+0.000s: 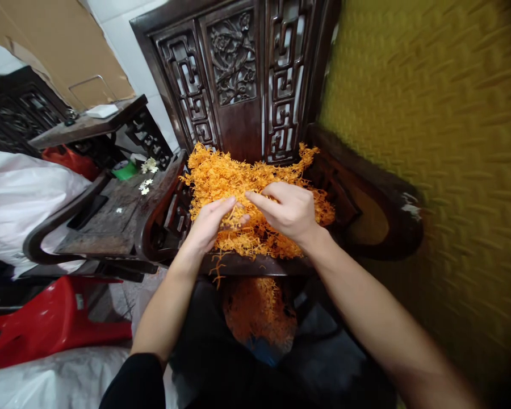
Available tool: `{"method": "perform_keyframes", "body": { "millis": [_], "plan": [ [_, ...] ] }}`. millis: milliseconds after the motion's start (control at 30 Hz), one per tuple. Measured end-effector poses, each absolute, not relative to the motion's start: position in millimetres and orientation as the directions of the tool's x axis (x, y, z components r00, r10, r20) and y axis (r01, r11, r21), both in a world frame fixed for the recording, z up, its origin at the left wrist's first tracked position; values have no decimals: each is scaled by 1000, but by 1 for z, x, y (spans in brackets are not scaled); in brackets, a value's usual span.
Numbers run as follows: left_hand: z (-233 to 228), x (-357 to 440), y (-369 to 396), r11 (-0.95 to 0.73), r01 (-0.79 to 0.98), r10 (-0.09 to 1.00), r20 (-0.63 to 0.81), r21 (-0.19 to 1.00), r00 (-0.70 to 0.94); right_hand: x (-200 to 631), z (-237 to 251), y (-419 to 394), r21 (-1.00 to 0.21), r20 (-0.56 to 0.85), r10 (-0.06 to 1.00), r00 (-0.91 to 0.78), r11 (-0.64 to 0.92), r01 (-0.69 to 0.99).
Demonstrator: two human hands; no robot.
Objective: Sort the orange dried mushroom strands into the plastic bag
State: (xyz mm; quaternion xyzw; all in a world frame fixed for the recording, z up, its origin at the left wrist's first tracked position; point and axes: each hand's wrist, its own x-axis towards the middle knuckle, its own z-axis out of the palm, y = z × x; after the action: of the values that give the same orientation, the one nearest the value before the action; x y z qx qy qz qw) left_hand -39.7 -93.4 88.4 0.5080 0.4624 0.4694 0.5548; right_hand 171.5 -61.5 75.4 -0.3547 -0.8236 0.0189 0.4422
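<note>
A heap of orange, thin branching sprigs covers the seat of a dark carved wooden chair. My left hand is curled at the near side of the heap, closed around a small bunch of sprigs. Close beside it, my right hand is closed in a pinch, its fingertips by the same bunch. What exactly sits between those right fingertips is too small to tell. One loose sprig dangles over the seat's front edge. Below, more orange pieces lie in a bag or container between my legs.
A second wooden chair at left bears a green roll and small pale pieces. A red plastic stool and white sacks stand further left. A yellow textured surface borders the right side.
</note>
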Motion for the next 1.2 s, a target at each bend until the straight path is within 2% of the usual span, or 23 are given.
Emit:
{"method": "perform_keyframes", "body": {
  "millis": [100,200,300,367,467,533,733,900,1033,1100,1167,1200],
  "plan": [
    [86,-37,-94,-87,-60,992,92,994,82,167,79,-61,-625,615,745,-259,660,417],
    [84,-37,-94,-180,-25,984,180,983,4,166,82,-61,-886,340,901,-270,403,230],
    [81,-38,-94,-210,58,977,212,976,-19,160,82,-65,-988,110,941,-320,139,71],
    [80,-37,-94,-216,101,976,217,971,2,153,81,-69,-991,117,947,-297,131,26],
    [80,-36,-95,-237,150,971,237,960,19,143,80,-73,-960,251,938,-238,273,63],
    [81,-35,-95,-250,194,968,251,949,20,140,80,-75,-949,288,931,-223,309,61],
    [83,-33,-96,-307,266,951,308,914,39,139,79,-77,-972,235,943,-237,228,-58],
    [88,-28,-101,-373,327,925,377,868,54,129,75,-83,-964,247,948,-200,219,-150],
    [90,-28,-105,-376,325,925,374,867,73,128,80,-86,-961,227,957,-180,190,-201],
    [89,-31,-106,-358,291,930,367,887,23,143,86,-77,-941,218,975,-49,197,-277],
    [87,-38,-107,-361,213,919,385,908,-88,165,92,-63,-892,211,951,227,282,-354],
    [87,-41,-107,-367,179,911,391,913,-127,177,93,-57,-840,207,893,399,371,-395]
  ]
}}
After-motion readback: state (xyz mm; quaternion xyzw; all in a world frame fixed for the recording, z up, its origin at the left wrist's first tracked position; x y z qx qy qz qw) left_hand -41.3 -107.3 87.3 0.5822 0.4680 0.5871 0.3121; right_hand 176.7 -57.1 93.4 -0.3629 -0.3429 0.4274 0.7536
